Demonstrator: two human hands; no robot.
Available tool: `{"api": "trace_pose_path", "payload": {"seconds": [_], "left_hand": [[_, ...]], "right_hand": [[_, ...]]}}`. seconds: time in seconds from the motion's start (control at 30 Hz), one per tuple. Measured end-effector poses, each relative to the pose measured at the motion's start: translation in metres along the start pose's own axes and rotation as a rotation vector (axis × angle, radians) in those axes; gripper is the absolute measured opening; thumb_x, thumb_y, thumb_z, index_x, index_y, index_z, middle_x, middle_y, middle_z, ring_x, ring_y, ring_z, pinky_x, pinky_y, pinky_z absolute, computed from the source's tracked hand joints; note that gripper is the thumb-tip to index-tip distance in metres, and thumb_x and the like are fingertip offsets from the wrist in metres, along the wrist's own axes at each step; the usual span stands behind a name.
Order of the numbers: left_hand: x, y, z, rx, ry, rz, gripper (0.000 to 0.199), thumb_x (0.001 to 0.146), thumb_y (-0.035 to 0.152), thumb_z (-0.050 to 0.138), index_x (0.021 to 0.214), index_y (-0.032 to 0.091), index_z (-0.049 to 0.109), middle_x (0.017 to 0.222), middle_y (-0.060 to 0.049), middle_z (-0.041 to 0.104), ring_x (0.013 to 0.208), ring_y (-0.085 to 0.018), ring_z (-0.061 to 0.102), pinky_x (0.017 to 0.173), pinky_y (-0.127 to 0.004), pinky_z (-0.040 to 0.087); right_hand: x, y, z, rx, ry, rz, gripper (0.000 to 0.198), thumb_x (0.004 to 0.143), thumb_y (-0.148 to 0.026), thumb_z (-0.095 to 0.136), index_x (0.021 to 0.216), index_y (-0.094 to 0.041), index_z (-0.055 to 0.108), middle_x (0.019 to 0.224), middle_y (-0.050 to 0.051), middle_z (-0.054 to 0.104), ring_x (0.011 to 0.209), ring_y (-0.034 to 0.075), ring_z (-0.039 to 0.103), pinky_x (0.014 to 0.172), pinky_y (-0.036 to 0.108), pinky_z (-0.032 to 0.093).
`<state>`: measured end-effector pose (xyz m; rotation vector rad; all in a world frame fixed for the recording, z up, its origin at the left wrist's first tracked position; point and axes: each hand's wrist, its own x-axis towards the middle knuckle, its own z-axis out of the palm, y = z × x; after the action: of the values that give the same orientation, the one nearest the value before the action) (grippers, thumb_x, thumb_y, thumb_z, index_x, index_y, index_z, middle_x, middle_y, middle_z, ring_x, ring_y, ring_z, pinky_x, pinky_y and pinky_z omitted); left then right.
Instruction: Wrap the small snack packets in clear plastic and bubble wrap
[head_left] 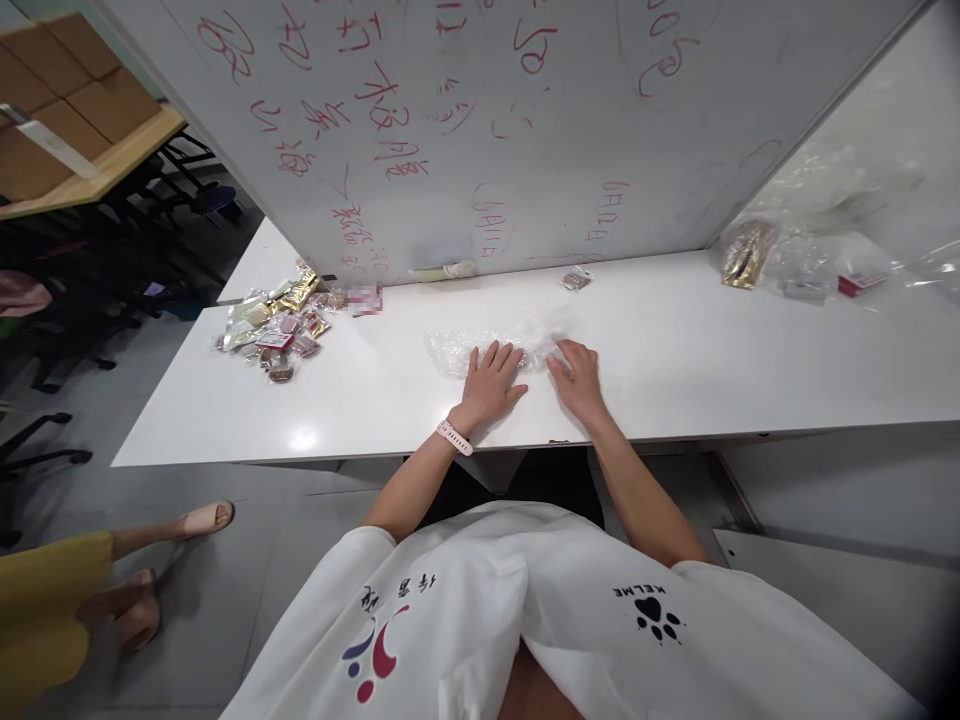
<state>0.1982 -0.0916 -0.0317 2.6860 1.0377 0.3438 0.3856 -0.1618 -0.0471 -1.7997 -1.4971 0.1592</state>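
A sheet of clear bubble wrap (450,350) lies on the white table in front of me. My left hand (493,380) rests flat on it with the fingers spread. At its right end, my right hand (577,378) has curled fingers touching the plastic edge; whether they pinch it is hard to make out. Something small seems to lie under the plastic by my left fingertips, too covered to name. Beyond the wrap, near the whiteboard, sits a small clear packet (576,279).
A whiteboard (465,130) with red writing stands along the table's back edge. Several small packets (277,330) are heaped at the left. Clear plastic bags (806,260) and a gold packet (746,255) lie at the right. Another person's foot (206,518) shows at lower left.
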Motion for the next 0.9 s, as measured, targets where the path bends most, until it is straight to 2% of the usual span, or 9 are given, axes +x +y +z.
{"api": "trace_pose_path", "payload": {"seconds": [0.13, 0.23, 0.3, 0.37, 0.47, 0.57, 0.63, 0.73, 0.9], "left_hand": [[0.0, 0.002, -0.004, -0.033, -0.001, -0.001, 0.049, 0.095, 0.04, 0.057, 0.14, 0.02, 0.052, 0.145, -0.014, 0.056, 0.145, -0.035, 0.039, 0.124, -0.063, 0.013], [-0.022, 0.01, -0.004, -0.162, 0.172, -0.045, 0.034, 0.097, 0.031, 0.054, 0.13, 0.023, 0.058, 0.138, -0.011, 0.06, 0.141, -0.031, 0.045, 0.123, -0.06, 0.021], [-0.048, 0.016, -0.004, -0.32, 0.398, -0.213, 0.032, 0.099, 0.029, 0.05, 0.13, 0.024, 0.055, 0.143, -0.012, 0.054, 0.143, -0.029, 0.042, 0.12, -0.057, 0.032], [-0.071, 0.017, -0.004, -0.563, 0.55, -0.491, 0.038, 0.1, 0.032, 0.048, 0.137, 0.027, 0.046, 0.148, -0.014, 0.048, 0.14, -0.028, 0.046, 0.111, -0.051, 0.046], [-0.084, 0.005, -0.014, -1.082, 0.534, -0.818, 0.041, 0.1, 0.031, 0.051, 0.139, 0.028, 0.04, 0.142, -0.014, 0.052, 0.126, -0.023, 0.058, 0.099, -0.04, 0.055], [-0.062, -0.016, -0.033, -1.585, 0.55, -0.947, 0.029, 0.092, 0.02, 0.064, 0.12, 0.022, 0.053, 0.116, -0.01, 0.065, 0.103, -0.016, 0.068, 0.094, -0.03, 0.055], [-0.04, -0.025, -0.044, -1.739, 0.591, -0.985, 0.023, 0.083, 0.012, 0.072, 0.103, 0.017, 0.06, 0.094, -0.005, 0.067, 0.085, -0.011, 0.067, 0.088, -0.025, 0.054], [-0.012, -0.024, -0.049, -1.738, 0.592, -0.953, 0.024, 0.069, 0.008, 0.081, 0.087, 0.014, 0.066, 0.083, -0.001, 0.066, 0.074, -0.008, 0.063, 0.083, -0.024, 0.051], [0.003, 0.003, -0.032, -1.337, 0.677, -0.618, 0.012, 0.08, 0.023, 0.074, 0.09, 0.016, 0.073, 0.099, -0.007, 0.071, 0.096, -0.018, 0.064, 0.092, -0.034, 0.049]], "right_hand": [[0.027, -0.028, 0.033, 0.187, -0.107, -0.158, 0.038, 0.101, -0.039, 0.038, 0.116, -0.027, 0.071, 0.119, 0.007, 0.068, 0.117, 0.026, 0.057, 0.105, 0.048, 0.04], [0.029, -0.032, 0.045, 0.177, -0.138, -0.162, 0.035, 0.1, -0.036, 0.04, 0.105, -0.025, 0.073, 0.115, 0.008, 0.069, 0.111, 0.025, 0.058, 0.103, 0.049, 0.041], [0.028, -0.03, 0.046, 0.158, -0.145, -0.145, 0.032, 0.099, -0.035, 0.043, 0.102, -0.025, 0.073, 0.114, 0.008, 0.068, 0.109, 0.026, 0.057, 0.101, 0.048, 0.042], [0.027, -0.028, 0.045, 0.138, -0.155, -0.134, 0.029, 0.098, -0.034, 0.046, 0.1, -0.025, 0.074, 0.114, 0.008, 0.068, 0.11, 0.027, 0.055, 0.1, 0.048, 0.042], [0.027, -0.028, 0.043, 0.113, -0.175, -0.133, 0.025, 0.097, -0.032, 0.049, 0.101, -0.025, 0.073, 0.116, 0.008, 0.065, 0.11, 0.027, 0.053, 0.099, 0.047, 0.043], [0.029, -0.028, 0.043, 0.13, -0.166, -0.145, 0.023, 0.095, -0.031, 0.051, 0.103, -0.024, 0.071, 0.123, 0.008, 0.061, 0.109, 0.027, 0.054, 0.097, 0.046, 0.044], [0.03, -0.028, 0.045, 0.157, -0.152, -0.152, 0.021, 0.093, -0.031, 0.053, 0.104, -0.024, 0.07, 0.124, 0.008, 0.062, 0.107, 0.026, 0.054, 0.094, 0.045, 0.045], [0.031, -0.026, 0.048, 0.17, -0.154, -0.186, 0.017, 0.092, -0.028, 0.053, 0.101, -0.023, 0.068, 0.116, 0.008, 0.065, 0.107, 0.026, 0.056, 0.095, 0.045, 0.042], [0.034, -0.022, 0.053, 0.125, -0.175, -0.194, 0.013, 0.089, -0.023, 0.051, 0.09, -0.022, 0.064, 0.112, 0.008, 0.066, 0.1, 0.025, 0.056, 0.093, 0.044, 0.04]]}}
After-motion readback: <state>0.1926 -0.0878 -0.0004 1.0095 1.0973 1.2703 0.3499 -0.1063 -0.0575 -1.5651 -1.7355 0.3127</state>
